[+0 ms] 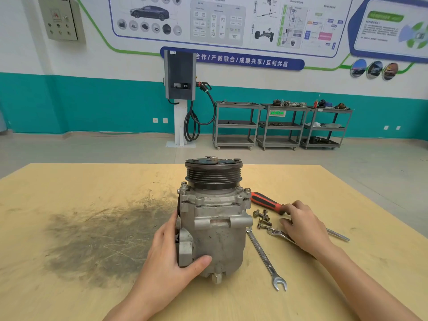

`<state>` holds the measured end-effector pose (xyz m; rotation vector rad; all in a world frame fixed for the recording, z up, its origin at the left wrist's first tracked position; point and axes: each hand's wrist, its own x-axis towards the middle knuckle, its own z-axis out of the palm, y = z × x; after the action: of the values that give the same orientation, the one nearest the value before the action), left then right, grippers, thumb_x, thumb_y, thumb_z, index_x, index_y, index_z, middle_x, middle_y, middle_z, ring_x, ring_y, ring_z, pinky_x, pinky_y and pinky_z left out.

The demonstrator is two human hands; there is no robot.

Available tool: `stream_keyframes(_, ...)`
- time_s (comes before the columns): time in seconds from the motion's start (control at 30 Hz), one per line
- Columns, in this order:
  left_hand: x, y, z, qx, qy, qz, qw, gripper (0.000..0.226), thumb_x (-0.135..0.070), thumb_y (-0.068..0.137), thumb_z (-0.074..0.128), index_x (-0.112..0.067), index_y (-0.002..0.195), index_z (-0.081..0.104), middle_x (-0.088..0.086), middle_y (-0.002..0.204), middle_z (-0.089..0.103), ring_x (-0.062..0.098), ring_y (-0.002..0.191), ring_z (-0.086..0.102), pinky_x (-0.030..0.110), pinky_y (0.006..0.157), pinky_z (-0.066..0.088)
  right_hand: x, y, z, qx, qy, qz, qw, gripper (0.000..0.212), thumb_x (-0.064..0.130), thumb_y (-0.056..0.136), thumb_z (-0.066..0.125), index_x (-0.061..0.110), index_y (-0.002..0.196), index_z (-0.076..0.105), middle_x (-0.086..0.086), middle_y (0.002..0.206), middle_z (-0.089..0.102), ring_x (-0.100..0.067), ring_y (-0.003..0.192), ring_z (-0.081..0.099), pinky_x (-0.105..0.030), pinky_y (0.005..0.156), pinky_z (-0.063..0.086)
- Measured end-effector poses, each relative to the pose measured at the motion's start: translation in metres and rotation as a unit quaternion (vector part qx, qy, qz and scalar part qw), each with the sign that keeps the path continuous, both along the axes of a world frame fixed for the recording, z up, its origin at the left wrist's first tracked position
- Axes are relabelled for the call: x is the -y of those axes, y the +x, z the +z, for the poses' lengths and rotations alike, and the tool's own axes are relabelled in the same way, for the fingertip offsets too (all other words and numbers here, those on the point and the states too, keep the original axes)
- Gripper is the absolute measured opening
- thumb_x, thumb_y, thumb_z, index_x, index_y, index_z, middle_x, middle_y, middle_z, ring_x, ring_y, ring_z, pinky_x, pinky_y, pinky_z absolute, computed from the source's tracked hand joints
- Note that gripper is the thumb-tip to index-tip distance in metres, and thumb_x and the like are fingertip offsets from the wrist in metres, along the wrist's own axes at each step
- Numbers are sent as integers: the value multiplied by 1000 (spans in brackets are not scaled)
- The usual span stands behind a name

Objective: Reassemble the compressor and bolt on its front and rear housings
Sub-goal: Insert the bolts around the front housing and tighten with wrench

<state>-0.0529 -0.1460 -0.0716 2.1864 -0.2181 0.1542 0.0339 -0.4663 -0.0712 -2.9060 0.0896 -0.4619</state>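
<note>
compressor [215, 218], left hand [171, 258] gripping, bolts [262, 217] beside

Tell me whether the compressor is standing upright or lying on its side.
Upright: the compressor stands on end on the table, pulley on top, left hand steadying it.

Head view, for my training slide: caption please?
Left hand steadies upright compressor; right hand reaches among loose bolts.

Two bare forearms, left hand [172, 256] and right hand [304, 224] ungloved (no sleeves in view)
</note>
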Motion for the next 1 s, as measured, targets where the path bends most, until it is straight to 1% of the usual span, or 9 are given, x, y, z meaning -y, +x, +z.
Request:
stream_keyframes(0.1, -1, -1, 0, -1, 0, 0, 1000, 106, -102, 40, 47, -74, 122, -15, -32, 138, 15, -35, 114, 9, 29, 113, 25, -11, 1, 0, 20, 18, 71, 997, 21, 27, 94, 60, 26, 114, 63, 5, 108, 49, -18, 105, 51, -30, 76, 42)
stream_keyframes(0.3, -2, -1, 2, 3, 11, 1, 1000, 100, -103, 40, 46, -82, 114, -18, -51, 125, 2, -43, 109, 2, 27, 108, 26, -25, 17, 2, -19, -32, 79, 996, 32, 26, 100, 50, 30, 130, 58, 1, 115, 49, -20, 110, 46, -31, 83, 41)
stream_keyframes(0.43, -2, 0, 1, 5, 10, 3, 1000, 103, -104, 38, 45, -80, 115, -19, -49, 125, 6, -41, 110, 5, 27, 109, 27, -27, 25, 0, -67, -63, 67, 994, 51, 1, 94, 45, 28, 136, 54, -2, 118, 49, -22, 110, 47, -33, 84, 42)
stream_keyframes(0.53, -1, 0, -1, 2, 2, 4, 1000, 103, -103, 39, 45, -80, 116, -18, -36, 134, 14, -25, 119, 19, 28, 111, 26, -25, 31, 1, -46, -96, 53, 993, 58, -2, 90, 51, 29, 139, 49, -2, 117, 48, -23, 109, 47, -30, 79, 40)
stream_keyframes(0.6, -1, 1, -2, 1, -1, 4, 1000, 104, -103, 39, 45, -78, 118, -17, -33, 137, 14, -15, 125, 19, 29, 112, 25, -23, 35, 3, -41, -135, 58, 988, 54, 2, 92, 54, 29, 138, 50, -3, 114, 47, -23, 107, 46, -29, 74, 36)
stream_keyframes(0.73, -2, 3, -4, 7, 3, 3, 1000, 105, -104, 39, 45, -78, 119, -17, -32, 139, 15, -35, 114, 11, 29, 111, 26, -15, 39, 10, -37, -170, 79, 982, 25, 18, 97, 53, 23, 121, 60, 0, 102, 43, -21, 102, 47, -28, 67, 35)
stream_keyframes(0.8, -3, 3, -4, 4, 4, 4, 1000, 105, -104, 39, 45, -78, 118, -18, -33, 140, 13, -27, 118, 16, 29, 112, 26, -13, 37, 12, -35, -176, 84, 980, 20, 24, 99, 52, 19, 116, 59, 0, 104, 46, -20, 100, 48, -28, 66, 40)
stream_keyframes(0.9, -3, 2, -5, 1, 3, 3, 1000, 104, -103, 40, 45, -79, 118, -20, -35, 138, 12, -20, 122, 17, 29, 112, 26, -20, 28, 24, -10, -8, 72, 997, 17, 28, 96, 57, 14, 106, 60, -1, 104, 58, -16, 90, 56, -26, 71, 50)
stream_keyframes(1.0, -3, 2, -6, 5, 6, -3, 1000, 104, -103, 42, 45, -78, 119, -19, -41, 135, 12, -38, 114, 6, 25, 108, 25, -34, 9, 53, 29, 277, 91, 956, 10, 22, 88, 69, 15, 93, 62, 1, 87, 68, -12, 78, 64, -21, 65, 51)
